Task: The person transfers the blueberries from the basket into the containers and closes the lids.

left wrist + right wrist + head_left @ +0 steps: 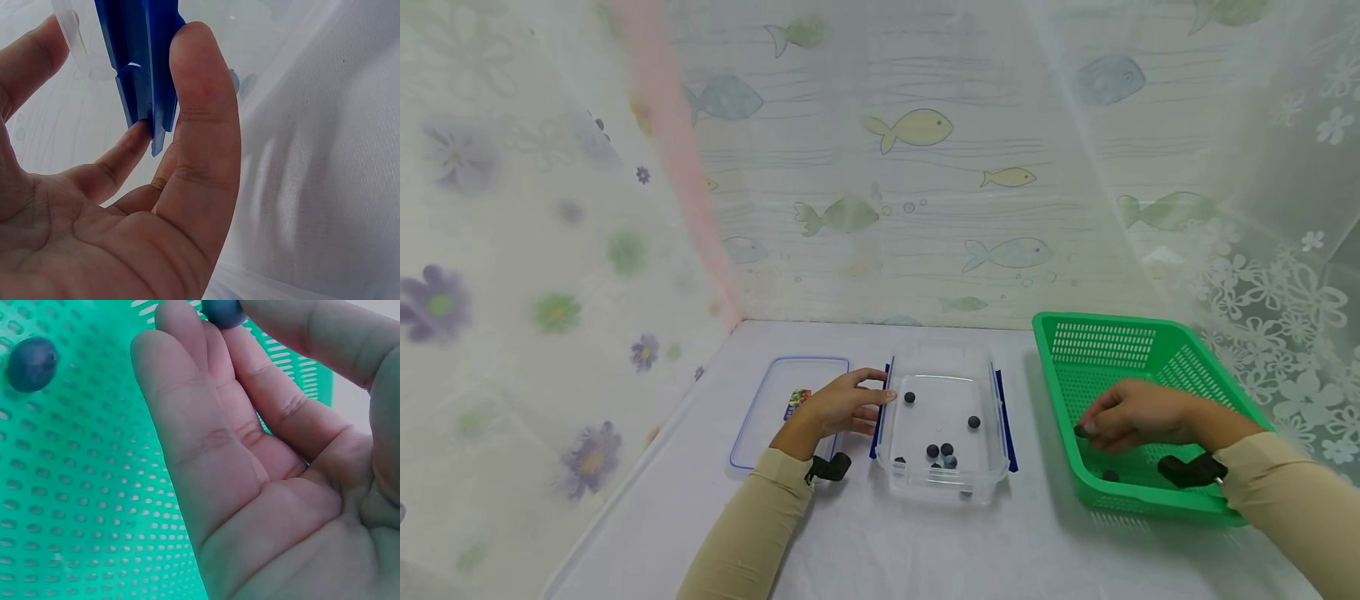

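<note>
A clear plastic container (940,392) with blue side latches stands at the middle of the table, several dark round berries (973,422) lying in it. My left hand (846,404) holds its left side, with fingers on both sides of the blue latch (134,37) in the left wrist view. Over the green basket (1165,329), my right hand (1138,417) pinches one dark berry (224,311) between thumb and fingertips. Another berry (32,364) lies on the basket floor, below the hand. The right wrist view cuts off the top of the pinched berry.
Left of the container, partly behind my left hand, lies a clear lid (756,417) with a blue rim and a small colourful label (797,402). A white cover (880,542) lies over the table. Patterned curtains (850,183) hang behind and at both sides.
</note>
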Motion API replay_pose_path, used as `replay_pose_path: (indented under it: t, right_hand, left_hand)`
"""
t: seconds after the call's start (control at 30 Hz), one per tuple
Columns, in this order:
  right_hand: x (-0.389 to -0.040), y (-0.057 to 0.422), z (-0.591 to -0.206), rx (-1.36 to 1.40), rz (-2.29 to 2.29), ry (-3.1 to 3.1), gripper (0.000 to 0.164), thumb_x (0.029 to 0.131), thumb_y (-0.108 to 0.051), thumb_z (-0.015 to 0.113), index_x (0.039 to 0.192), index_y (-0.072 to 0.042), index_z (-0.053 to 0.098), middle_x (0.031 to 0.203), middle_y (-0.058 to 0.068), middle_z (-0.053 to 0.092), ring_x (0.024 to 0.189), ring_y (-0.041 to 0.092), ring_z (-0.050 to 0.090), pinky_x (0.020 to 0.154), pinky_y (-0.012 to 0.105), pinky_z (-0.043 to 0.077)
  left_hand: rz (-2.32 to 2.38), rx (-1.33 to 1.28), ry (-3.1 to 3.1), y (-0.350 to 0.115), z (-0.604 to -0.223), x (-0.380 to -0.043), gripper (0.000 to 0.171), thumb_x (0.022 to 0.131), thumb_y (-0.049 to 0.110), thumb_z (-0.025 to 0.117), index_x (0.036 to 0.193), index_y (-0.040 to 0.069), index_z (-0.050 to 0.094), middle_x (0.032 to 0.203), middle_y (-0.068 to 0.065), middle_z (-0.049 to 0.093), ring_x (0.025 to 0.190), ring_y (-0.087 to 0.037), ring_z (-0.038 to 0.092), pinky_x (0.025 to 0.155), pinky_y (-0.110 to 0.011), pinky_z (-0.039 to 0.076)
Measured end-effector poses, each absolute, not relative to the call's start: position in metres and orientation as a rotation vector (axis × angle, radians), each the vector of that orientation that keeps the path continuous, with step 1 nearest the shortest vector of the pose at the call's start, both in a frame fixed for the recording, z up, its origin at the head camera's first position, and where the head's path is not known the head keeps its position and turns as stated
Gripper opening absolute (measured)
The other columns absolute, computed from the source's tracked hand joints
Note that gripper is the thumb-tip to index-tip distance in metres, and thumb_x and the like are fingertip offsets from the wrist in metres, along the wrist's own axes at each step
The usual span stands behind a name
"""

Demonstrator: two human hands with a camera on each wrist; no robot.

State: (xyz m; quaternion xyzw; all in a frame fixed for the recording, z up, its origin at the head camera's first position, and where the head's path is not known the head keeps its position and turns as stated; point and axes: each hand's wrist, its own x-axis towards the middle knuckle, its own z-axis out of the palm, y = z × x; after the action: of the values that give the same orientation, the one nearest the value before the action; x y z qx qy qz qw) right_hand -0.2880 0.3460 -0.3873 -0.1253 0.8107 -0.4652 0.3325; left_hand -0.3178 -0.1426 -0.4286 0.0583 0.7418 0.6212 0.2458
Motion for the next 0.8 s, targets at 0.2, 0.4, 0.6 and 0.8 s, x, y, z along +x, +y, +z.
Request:
replay_pose_path:
  t: [0.2,0.4,0.6,0.8]
  right_hand:
    - [-0.287,0.346,-0.371,-0.334,-1.256,2.105,0.037,0.103,-0.016,0.064,0.128,0.011,0.063,0.116,0.017,0.073,0.105,0.031,0.072,0.091,0.046,0.062]
    - [-0.285,0.346,-0.353,-0.332,-1.293,2.088,0.037,0.103,-0.015,0.064,0.129,0.010,0.063,0.119,0.018,0.073,0.108,0.030,0.072,0.093,0.047,0.061]
    - [-0.285,0.340,-0.340,-0.339,-1.293,2.106,0.037,0.103,-0.017,0.065,0.129,0.009,0.064,0.122,0.018,0.072,0.111,0.031,0.072,0.095,0.047,0.060]
    - [-0.285,0.330,-0.332,-0.380,-1.273,2.104,0.038,0.103,-0.018,0.066,0.130,0.008,0.064,0.122,0.018,0.072,0.111,0.033,0.071,0.096,0.046,0.060]
  left_hand:
    - [1.695,0.159,2.027,-0.142,-0.428,-0.317,0.083,0.089,0.042,0.082,0.156,0.015,0.040,0.125,-0.020,0.070,0.098,-0.029,0.075,0.083,-0.042,0.064]
    - [1.688,0.161,2.031,-0.142,-0.430,-0.318,0.084,0.089,0.044,0.082,0.156,0.016,0.041,0.124,-0.018,0.070,0.098,-0.028,0.074,0.084,-0.042,0.064]
    - [1.698,0.155,2.035,-0.141,-0.429,-0.318,0.081,0.089,0.043,0.082,0.155,0.020,0.042,0.130,-0.020,0.065,0.100,-0.029,0.074,0.084,-0.042,0.064]
    - [1.718,0.147,2.026,-0.142,-0.429,-0.317,0.085,0.089,0.041,0.083,0.159,0.026,0.036,0.136,-0.020,0.060,0.103,-0.032,0.074,0.085,-0.042,0.064]
